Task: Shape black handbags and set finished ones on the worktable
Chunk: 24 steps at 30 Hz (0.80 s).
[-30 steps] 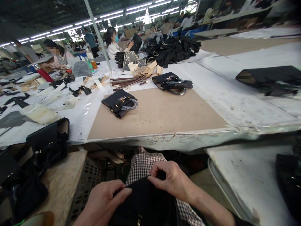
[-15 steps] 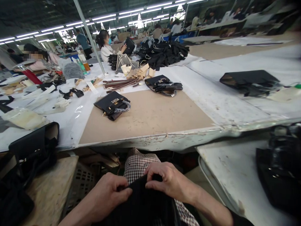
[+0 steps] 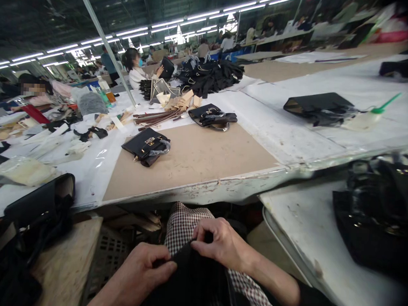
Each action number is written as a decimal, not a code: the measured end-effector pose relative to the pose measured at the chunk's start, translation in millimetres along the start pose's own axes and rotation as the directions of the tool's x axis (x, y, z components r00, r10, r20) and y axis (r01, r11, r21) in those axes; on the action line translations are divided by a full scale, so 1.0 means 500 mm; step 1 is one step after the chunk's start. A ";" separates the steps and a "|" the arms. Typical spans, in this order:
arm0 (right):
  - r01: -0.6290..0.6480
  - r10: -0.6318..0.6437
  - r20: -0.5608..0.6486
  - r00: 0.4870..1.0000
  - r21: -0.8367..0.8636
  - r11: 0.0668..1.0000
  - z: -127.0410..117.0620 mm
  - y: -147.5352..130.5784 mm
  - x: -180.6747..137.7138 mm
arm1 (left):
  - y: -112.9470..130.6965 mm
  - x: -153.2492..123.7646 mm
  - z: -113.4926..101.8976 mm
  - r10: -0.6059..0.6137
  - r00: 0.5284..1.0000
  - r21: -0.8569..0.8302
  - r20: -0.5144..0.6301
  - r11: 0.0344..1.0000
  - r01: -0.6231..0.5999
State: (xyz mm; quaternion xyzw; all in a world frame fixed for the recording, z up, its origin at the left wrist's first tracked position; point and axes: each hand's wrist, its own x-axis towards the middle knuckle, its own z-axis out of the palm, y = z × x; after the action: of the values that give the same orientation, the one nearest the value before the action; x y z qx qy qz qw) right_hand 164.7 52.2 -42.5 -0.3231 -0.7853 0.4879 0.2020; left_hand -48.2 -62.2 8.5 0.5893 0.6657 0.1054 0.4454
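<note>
A black piece that looks like a handbag body or its lining (image 3: 188, 279) lies over my lap, its lower part dark and cut off by the bottom of the view. My left hand (image 3: 144, 267) pinches its upper edge between thumb and forefinger. A short way to the right, my right hand (image 3: 219, 243) grips the same edge with thumb and curled fingers. Under it shows a checkered cloth (image 3: 184, 221) over my legs. Two finished-looking black handbags (image 3: 147, 146) (image 3: 212, 116) with wrapped handles lie on the tan board (image 3: 193, 157) ahead.
Black bags sit at the left on a wooden surface (image 3: 68, 260) and at the right on a white side table (image 3: 295, 218). A bottle with a green nozzle (image 3: 376, 112) lies near another black bag (image 3: 321, 105). Across the table, a co-worker (image 3: 135, 72) handles a black piece beside a dark pile (image 3: 210, 75).
My view has turned a little to the right, so the table and bags sit further left. Both hands keep their pinch on the black edge, with only slight shifts.
</note>
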 end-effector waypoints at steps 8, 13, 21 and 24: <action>0.000 0.003 -0.021 1.000 0.162 0.987 0.003 -0.020 -0.017 | 0.044 0.022 -0.019 0.065 0.997 0.051 0.043 0.996 -0.067; 0.001 0.002 -0.009 1.000 0.316 0.949 0.006 -0.014 -0.030 | 0.070 0.058 0.015 0.096 0.995 0.187 0.018 0.977 -0.098; -0.022 0.015 0.024 1.000 0.296 0.955 -0.015 -0.010 -0.046 | 0.018 -0.055 0.013 -0.079 0.996 0.327 -0.036 0.941 0.087; -0.022 0.010 0.045 0.999 0.282 0.959 -0.018 -0.008 -0.048 | -0.007 -0.109 0.015 -0.163 0.984 0.271 -0.071 0.946 0.176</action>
State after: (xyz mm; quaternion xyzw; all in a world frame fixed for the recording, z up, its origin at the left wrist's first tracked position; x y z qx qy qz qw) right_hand 186.1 39.6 -35.3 -0.2868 -0.7092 0.6034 0.2252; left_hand -50.0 -113.8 27.2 0.5837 0.7325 -0.0133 0.3502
